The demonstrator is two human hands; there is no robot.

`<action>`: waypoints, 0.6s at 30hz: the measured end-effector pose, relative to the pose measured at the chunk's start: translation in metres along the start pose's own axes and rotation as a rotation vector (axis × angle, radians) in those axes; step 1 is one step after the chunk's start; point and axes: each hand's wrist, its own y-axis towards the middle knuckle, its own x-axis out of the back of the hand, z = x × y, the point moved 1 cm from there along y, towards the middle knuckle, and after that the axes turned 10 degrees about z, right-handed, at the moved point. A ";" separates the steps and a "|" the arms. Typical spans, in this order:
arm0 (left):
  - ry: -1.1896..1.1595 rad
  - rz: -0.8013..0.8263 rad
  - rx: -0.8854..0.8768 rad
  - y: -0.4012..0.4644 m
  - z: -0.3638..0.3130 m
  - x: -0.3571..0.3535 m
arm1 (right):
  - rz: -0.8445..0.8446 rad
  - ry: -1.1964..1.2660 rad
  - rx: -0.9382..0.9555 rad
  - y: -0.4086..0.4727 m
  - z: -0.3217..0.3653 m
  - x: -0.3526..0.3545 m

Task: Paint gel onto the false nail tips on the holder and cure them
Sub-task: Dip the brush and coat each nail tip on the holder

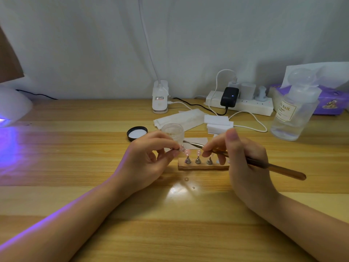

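I find painting still under way: on the low wooden nail holder my left hand pinches one pink false nail tip, my right hand grips the slim metal-tipped gel tool above it, curing apparently pending.

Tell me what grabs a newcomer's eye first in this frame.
The violet glow from the curing lamp at the far left, spilling over the wooden table. Then, at centre, the left hand pinching a pink nail tip at the left end of the nail tip holder, while the right hand grips a metal-tipped tool.
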 end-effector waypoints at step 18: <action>-0.076 -0.084 0.045 0.001 -0.004 0.000 | -0.025 0.004 0.000 -0.001 0.000 0.001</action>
